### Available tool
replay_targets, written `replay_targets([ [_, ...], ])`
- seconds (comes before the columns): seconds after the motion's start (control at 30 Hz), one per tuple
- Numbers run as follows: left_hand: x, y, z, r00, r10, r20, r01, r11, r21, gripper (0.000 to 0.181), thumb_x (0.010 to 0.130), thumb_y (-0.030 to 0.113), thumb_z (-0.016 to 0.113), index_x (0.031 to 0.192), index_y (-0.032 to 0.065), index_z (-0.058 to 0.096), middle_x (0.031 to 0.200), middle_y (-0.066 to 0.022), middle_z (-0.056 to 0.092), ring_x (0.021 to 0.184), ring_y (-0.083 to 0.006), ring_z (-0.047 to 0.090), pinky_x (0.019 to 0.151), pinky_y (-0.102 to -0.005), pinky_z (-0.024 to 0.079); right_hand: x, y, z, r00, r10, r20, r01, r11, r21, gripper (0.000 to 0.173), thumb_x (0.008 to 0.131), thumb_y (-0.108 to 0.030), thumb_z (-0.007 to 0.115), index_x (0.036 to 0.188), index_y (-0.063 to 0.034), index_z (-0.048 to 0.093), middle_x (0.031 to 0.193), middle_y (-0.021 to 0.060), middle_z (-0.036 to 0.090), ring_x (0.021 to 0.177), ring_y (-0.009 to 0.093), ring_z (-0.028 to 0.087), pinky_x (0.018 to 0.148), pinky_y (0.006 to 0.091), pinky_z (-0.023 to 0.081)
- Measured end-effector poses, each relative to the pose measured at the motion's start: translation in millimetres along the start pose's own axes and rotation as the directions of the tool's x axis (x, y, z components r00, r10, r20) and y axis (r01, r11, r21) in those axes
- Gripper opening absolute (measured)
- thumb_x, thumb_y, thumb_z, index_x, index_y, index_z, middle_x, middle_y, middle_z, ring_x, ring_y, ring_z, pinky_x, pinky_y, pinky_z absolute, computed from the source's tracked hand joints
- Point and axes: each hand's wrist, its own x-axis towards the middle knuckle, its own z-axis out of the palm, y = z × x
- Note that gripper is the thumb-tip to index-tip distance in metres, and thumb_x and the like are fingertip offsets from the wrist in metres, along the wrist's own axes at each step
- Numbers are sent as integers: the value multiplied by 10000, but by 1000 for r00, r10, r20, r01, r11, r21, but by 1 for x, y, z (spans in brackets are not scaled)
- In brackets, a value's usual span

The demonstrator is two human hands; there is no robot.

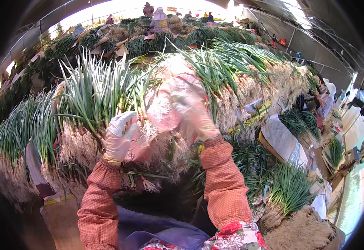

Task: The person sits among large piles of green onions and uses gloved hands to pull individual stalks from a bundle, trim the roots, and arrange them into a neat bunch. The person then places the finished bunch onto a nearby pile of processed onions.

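My left hand [120, 132], in a pale work glove, is raised with thumb and fingers apart beside a small bunch of green onions [143, 109] whose white roots hang near the fingertips. Whether it touches them is hard to tell. My right hand [194, 114], gloved too and blurred, is over a pinkish plastic sheet [163, 107]; its fingers and anything in them cannot be made out. Left of my left hand stands a dense row of green onions [91, 100], roots down. Another heap of green onions [228, 68] lies right of my right hand, its pale roots towards me.
Cut or loose greens [247, 159] lie low on the right, near a tied-looking bunch of green onions [289, 187] and a root pile [300, 228]. A white-grey sack [283, 140] drapes there. A person [325, 100] in a pale hat is at right; several people are farther back.
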Motion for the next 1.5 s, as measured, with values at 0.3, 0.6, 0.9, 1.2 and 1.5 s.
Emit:
replay_targets([
  [0.3,44,57,106,967,255,6,-248,946,-210,330,822,-55,630,1139,32,648,1066,-118,668,993,-236,633,883,-339,490,48,125,-181,892,163,-421,-373,792,-484,715,814,-427,697,1364,-28,475,1214,197,625,1130,314,600,955,370,459],
  [0.6,92,80,225,941,39,337,-176,906,385,719,785,280,707,1420,131,403,1255,-200,555,1174,-390,511,1007,-468,405,34,78,-196,975,175,-138,-113,921,373,245,878,-143,656,1086,-16,629,877,38,659,689,90,602,563,200,449],
  [0.9,111,26,200,958,-144,247,223,917,-332,622,758,-203,524,1275,137,584,1184,-82,644,971,-201,623,861,-291,521,12,119,-207,957,280,-79,-214,860,464,218,886,-139,641,1084,-56,605,889,13,651,715,102,627,556,216,438],
  [1.2,60,-18,22,569,-152,-808,130,987,-94,615,827,-118,566,1392,85,435,1247,-115,554,955,-198,609,756,-256,497,-24,133,-128,977,208,52,-179,658,731,195,915,-94,607,1098,-55,553,695,-22,536,537,83,512,482,212,402],
  [1.5,-8,71,175,762,-437,477,641,410,-648,345,896,87,632,1222,-4,564,1090,-88,657,912,-150,638,826,-275,499,-95,114,-36,987,145,73,-162,844,512,271,921,-159,642,1157,-65,547,932,-17,594,796,71,560,686,217,464],
])
